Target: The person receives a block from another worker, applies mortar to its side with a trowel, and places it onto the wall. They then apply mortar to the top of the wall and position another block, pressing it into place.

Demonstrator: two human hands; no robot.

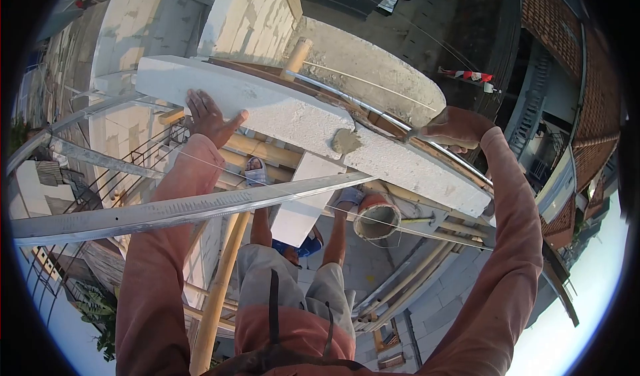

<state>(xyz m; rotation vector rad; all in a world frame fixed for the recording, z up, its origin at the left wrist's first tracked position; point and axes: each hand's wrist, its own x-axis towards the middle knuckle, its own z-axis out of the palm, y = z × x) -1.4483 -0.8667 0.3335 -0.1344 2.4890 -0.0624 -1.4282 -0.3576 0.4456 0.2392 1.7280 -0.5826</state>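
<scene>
My left hand (210, 117) lies with its fingers apart on a white lightweight block (267, 106), near the block's left part. A second white block (420, 174) continues the row to the right. Over the joint between them sits a lump of grey mortar (347, 141). At the far side of the right block, my right hand (460, 129) is closed, with a greyish piece showing at its fingers. What it grips is too hidden to name. A long metal bar (373, 103) runs behind the blocks, passing close to this hand.
A metal channel (167, 211) crosses in front of me at the left. Below are another white block (303, 199), a bucket (377, 217) and a hammer-like tool (419, 220). Bamboo poles (220, 296) form scaffolding around my feet. A thin string crosses low. Tiled roofs (553, 29) stand right.
</scene>
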